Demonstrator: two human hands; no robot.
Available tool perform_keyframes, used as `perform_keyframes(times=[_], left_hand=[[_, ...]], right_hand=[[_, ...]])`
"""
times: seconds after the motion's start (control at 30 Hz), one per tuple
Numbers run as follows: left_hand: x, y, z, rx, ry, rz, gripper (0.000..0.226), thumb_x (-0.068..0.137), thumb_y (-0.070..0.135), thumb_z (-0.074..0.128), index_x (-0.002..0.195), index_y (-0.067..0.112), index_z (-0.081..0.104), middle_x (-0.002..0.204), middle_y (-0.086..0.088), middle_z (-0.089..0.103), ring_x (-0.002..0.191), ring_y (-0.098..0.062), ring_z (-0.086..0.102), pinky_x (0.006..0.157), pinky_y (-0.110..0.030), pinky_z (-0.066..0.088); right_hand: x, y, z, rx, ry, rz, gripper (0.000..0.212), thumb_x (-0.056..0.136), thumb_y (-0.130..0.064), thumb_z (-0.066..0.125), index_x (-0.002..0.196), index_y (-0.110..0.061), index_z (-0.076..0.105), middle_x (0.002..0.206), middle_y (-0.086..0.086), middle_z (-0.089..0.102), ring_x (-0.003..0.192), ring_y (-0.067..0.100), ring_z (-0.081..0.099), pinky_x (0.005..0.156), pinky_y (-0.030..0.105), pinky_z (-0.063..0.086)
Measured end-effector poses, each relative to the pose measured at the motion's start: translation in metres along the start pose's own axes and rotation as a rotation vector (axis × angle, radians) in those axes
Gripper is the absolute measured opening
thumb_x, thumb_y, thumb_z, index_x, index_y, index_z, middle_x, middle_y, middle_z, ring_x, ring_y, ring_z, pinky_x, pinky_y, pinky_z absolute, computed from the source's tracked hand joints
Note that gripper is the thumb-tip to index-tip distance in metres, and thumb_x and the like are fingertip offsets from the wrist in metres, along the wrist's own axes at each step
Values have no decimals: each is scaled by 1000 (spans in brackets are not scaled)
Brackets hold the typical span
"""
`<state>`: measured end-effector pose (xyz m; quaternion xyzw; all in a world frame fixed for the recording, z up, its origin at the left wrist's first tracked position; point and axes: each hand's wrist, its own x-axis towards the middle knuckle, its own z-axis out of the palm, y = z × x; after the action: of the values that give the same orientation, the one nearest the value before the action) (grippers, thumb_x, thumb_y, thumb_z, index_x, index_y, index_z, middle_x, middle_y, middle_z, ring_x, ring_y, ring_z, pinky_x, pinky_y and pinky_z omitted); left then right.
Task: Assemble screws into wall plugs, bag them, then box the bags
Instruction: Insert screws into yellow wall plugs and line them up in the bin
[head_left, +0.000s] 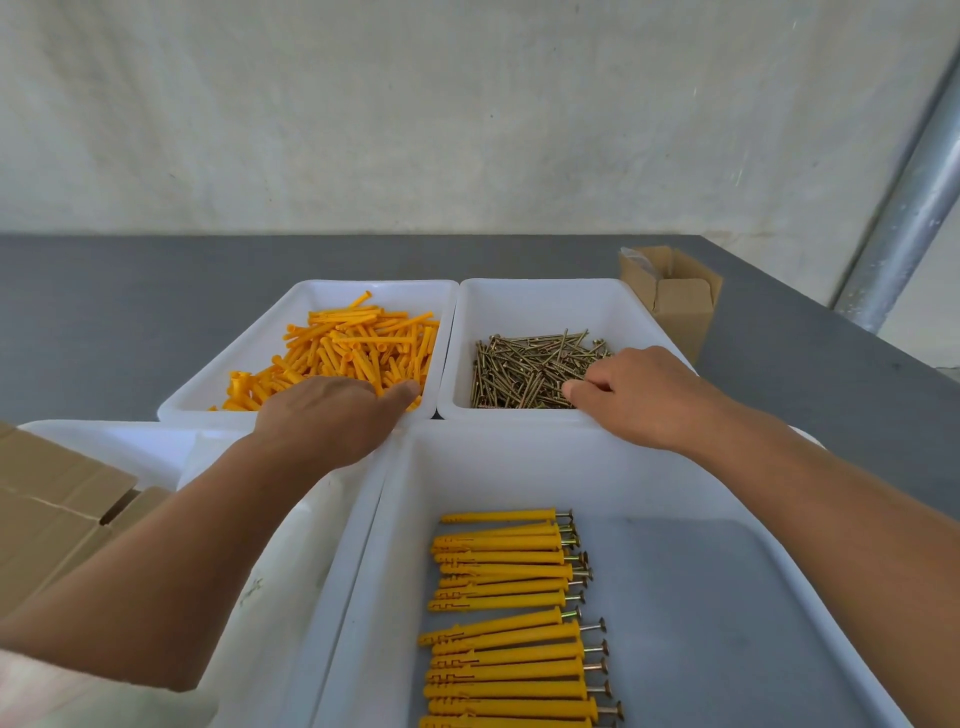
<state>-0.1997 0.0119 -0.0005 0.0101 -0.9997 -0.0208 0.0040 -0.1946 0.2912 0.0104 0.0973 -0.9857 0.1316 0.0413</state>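
white tubs (332, 297) (545, 306) of orange plugs (358, 348) and screws (530, 369); hands (322, 415) (644, 395) reach in, grips hidden.

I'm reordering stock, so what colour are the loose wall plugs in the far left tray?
The wall plugs are orange-yellow; head view.

Soft, diffuse light lit the scene brightly and evenly. Only faint shadows lay inside the white trays (519, 457). Wide-angle distortion tilted and curved the metal pole (904, 218) at 2 o'clock. The screws (535, 369) near the centre were crisp; the corner at 7 o'clock was blurred.
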Motion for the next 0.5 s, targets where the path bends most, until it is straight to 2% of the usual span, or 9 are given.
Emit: perform_keyframes(times=[0.1,0.17,0.27,0.37,0.43,0.5], left_hand=[[-1,1,0,-34,61,-23,71,93,69,18,83,19,68,89,-2,63,86,-19,54,67,-31,37],[-2,2,-1,-78,117,-33,63,98,58,26,78,14,65,82,-3,59,78,-18,51,63,-31,34],[-4,3,-5,-169,214,-39,43,98,34,34,68,11,55,79,-6,51,72,-20,45,64,-31,31],[-6,6,-8,-175,314,-2,29,94,22,41,81,10,64,86,-7,55,80,-21,46,69,-30,35],[-6,6,-10,-241,319,15,26,90,14,47,99,16,71,96,-2,51,88,-19,43,75,-29,35],[-7,6,-11,-301,354,18,33,83,6,54,108,18,71,104,-1,47,91,-19,44,77,-27,34]], right_hand=[[-1,-2,-1,20,29,4,49,99,-48,45,66,-12,52,64,3,52,63,18,49,53,31,34],[-1,-2,-2,30,53,-7,44,97,-47,50,77,-10,65,73,6,63,71,22,58,59,33,42],[-2,-3,-3,84,82,-7,26,94,-42,58,88,-20,71,84,-6,68,81,9,59,63,19,42],[-2,-5,-5,114,122,-20,11,92,-32,63,96,-26,71,89,-15,65,88,7,59,62,10,35],[-3,-7,-7,133,140,-24,20,93,-20,62,110,-26,70,103,-9,67,93,7,58,64,10,35],[-5,-9,-9,160,152,-21,33,94,-8,55,120,-25,68,116,-3,67,103,12,60,76,15,42]])
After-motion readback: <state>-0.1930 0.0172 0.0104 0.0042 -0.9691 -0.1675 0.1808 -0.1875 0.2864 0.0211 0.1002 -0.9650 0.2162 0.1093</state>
